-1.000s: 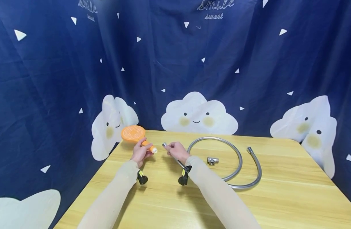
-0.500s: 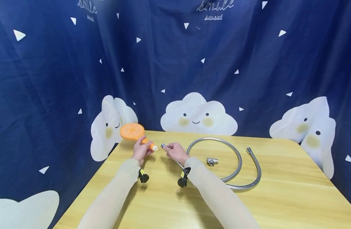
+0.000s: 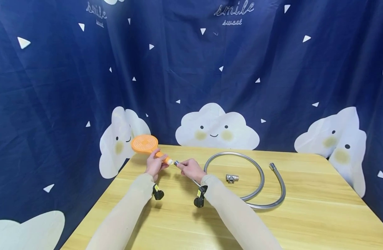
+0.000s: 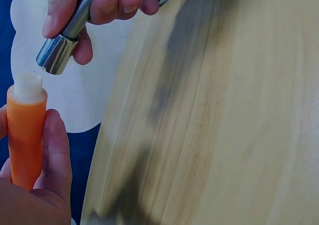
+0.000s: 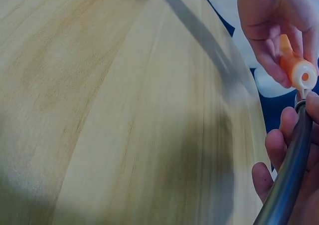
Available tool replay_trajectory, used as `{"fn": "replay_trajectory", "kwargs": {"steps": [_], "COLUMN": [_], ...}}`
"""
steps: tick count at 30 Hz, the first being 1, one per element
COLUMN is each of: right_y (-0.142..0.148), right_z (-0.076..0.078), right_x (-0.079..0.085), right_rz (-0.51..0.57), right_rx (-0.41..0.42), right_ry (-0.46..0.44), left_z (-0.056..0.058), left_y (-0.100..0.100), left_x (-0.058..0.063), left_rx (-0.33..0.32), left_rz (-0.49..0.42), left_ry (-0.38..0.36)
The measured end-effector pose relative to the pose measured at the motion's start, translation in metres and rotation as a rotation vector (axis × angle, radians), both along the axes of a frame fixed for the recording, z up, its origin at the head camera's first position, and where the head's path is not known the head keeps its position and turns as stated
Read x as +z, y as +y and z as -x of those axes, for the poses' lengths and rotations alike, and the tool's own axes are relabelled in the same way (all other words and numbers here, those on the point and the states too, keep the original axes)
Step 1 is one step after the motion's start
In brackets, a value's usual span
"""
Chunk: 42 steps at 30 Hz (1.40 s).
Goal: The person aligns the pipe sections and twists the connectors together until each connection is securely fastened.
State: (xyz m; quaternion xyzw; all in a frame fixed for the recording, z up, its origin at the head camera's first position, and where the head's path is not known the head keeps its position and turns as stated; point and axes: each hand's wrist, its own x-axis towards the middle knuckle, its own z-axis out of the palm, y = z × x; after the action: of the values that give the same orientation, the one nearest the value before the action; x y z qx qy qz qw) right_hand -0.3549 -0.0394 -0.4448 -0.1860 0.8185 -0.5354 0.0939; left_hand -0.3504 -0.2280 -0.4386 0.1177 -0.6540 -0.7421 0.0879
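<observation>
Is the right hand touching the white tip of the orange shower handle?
Apart. In the left wrist view, a gap shows between the right hand and the white tip; the metal hose end sits nearer it.

The bench (image 3: 310, 215) has a pale yellow, wood-grained top, its far edge rounding off toward two o'clock. A grey metallic hose (image 3: 262, 177) lies on it in a broad loop, from about eleven round to two o'clock, with a metal-capped free end (image 3: 272, 166) pointing toward eleven. Inside the loop, near twelve, lies a T-shaped metal fitting (image 3: 231, 178), apart from the hose. Part of the hose is hidden, so how much touches the bench is hard to tell.
</observation>
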Motion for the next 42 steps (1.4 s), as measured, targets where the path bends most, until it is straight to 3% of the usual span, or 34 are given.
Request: {"fn": "replay_trajectory", "kwargs": {"steps": [16,27,35,42], "right_y": [-0.003,-0.005,-0.005,-0.008], "right_z": [-0.004,-0.004,0.004,0.001], "right_x": [-0.007,0.006,0.004,0.003], "right_rz": [0.005,0.039,-0.006,-0.068], "right_rx": [-0.007,-0.004,0.036,0.076], "right_ry": [-0.002,-0.006,0.025,0.036], "left_z": [0.000,0.006,0.008,0.003], "left_y": [0.005,0.010,0.011,0.010], "left_x": [-0.007,-0.003,-0.003,-0.008], "left_rx": [0.009,0.028,0.028,0.039], "left_rz": [0.018,0.053,0.061,0.106], "left_ry": [-0.007,0.025,0.051,0.075]}}
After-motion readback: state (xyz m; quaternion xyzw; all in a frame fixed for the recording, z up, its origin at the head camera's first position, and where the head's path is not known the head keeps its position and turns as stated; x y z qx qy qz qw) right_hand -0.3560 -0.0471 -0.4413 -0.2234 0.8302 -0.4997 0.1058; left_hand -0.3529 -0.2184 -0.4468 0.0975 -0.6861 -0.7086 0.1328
